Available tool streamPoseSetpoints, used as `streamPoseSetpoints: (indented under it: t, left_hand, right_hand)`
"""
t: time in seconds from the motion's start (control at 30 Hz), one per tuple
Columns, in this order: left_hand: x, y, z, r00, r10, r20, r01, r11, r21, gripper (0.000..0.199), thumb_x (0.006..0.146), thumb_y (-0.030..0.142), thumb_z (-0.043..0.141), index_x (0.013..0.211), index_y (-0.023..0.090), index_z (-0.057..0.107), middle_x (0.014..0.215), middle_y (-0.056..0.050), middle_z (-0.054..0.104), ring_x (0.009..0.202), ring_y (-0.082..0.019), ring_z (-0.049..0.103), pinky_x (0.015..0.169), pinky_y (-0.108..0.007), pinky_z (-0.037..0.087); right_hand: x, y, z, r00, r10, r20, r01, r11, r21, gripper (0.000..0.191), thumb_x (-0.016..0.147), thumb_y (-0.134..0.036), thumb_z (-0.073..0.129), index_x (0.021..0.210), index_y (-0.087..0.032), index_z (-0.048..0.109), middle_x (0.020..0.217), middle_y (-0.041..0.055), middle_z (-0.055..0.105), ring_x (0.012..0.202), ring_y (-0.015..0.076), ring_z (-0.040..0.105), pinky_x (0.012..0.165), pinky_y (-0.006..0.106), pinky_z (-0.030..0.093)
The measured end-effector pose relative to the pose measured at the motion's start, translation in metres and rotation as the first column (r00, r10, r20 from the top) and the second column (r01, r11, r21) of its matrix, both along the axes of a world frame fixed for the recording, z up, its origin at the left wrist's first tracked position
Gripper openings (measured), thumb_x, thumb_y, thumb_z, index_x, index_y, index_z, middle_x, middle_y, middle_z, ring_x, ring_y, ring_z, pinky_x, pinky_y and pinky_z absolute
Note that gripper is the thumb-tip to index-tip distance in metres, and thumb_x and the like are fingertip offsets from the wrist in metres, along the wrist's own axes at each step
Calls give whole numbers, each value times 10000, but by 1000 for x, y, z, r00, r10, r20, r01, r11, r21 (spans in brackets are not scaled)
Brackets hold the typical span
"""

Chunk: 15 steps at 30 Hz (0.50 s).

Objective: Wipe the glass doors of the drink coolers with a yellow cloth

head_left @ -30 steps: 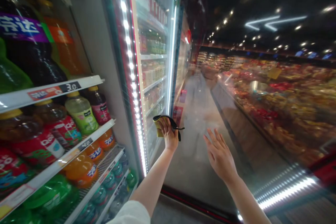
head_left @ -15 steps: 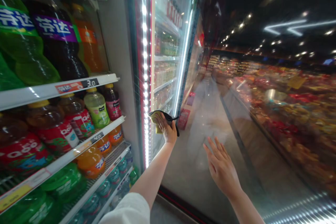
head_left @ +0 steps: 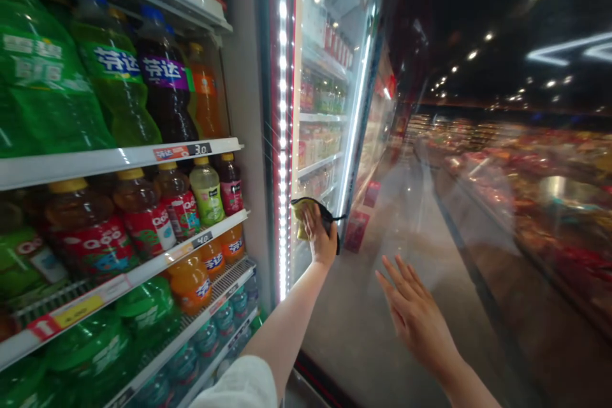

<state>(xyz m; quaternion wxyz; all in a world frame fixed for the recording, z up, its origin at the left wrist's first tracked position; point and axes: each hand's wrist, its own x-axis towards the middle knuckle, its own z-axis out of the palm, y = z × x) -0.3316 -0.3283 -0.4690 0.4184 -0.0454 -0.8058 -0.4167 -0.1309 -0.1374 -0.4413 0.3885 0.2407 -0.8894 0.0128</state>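
Observation:
My left hand (head_left: 320, 236) presses a yellow-green cloth with a dark edge (head_left: 301, 210) against the glass door (head_left: 325, 280), a little right of the bright LED strip (head_left: 283, 140). Its fingers spread over the cloth, and a dark flap sticks out on the right. Lower and to the right, my right hand (head_left: 415, 312) is raised with its fingers stretched out and nothing in it. Whether its fingertips touch the glass I cannot tell.
Shelves (head_left: 119, 156) with soda and juice bottles fill the left side. Through or reflected in the glass show another lit drinks cooler (head_left: 322, 118), red boxes (head_left: 356, 229), a floor aisle and blurred goods (head_left: 540, 197) at right.
The view has turned left, so the shelves, door and both hands appear further right. My left hand stays on the cloth; my right hand is still spread.

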Motion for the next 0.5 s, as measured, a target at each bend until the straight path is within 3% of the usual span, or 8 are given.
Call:
streamPoseSetpoints:
  t: [0.07, 0.17, 0.33, 0.43, 0.5]
  left_hand:
    - [0, -9, -3, 991, -130, -40, 113, 952, -285, 749, 896, 364, 644, 1573, 215, 359, 1693, -139, 215, 1574, -355, 103, 1257, -578, 211]
    - [-4, -29, -14, 969, -248, -24, 180, 765, -619, 696, 863, 300, 678, 1521, 231, 461, 1665, -144, 296, 1562, -403, 115, 1226, -641, 251]
    - [-15, -84, -27, 940, -339, 46, 255, 606, -753, 546, 911, 159, 553, 1452, 238, 553, 1538, -112, 518, 1502, -305, 362, 1208, -504, 383]
    - [-19, -129, -19, 913, -397, 93, 299, 495, -816, 503, 958, 120, 440, 1421, 256, 580, 1479, -62, 588, 1472, -218, 420, 1235, -428, 354]
    - [-24, -159, -10, 911, -399, 102, 295, 461, -837, 505, 972, 114, 407, 1417, 277, 583, 1475, -42, 593, 1473, -198, 416, 1254, -435, 317]
  right_hand:
    - [-2, -5, -1, 1000, 2, -14, -2, 1000, 2, 627, 924, -25, 425, 1518, -220, 463, 1627, 69, 392, 1553, 292, 239, 1164, 528, 453]
    - [-4, -13, -4, 1000, -13, -19, 13, 1000, 1, 601, 917, -23, 422, 1488, -194, 499, 1627, 80, 391, 1557, 293, 225, 1170, 529, 445]
    - [-4, -23, -17, 998, -60, -1, 60, 998, -26, 569, 907, -19, 424, 1428, -197, 566, 1617, 72, 410, 1549, 284, 253, 1184, 515, 429]
    - [-2, -31, -23, 997, -81, -2, 81, 995, -55, 554, 918, -28, 432, 1420, -210, 577, 1611, 68, 421, 1540, 282, 278, 1193, 513, 416]
    - [-4, -39, -24, 996, -89, -7, 88, 993, -74, 560, 924, -36, 435, 1436, -220, 565, 1611, 65, 419, 1537, 276, 288, 1205, 513, 400]
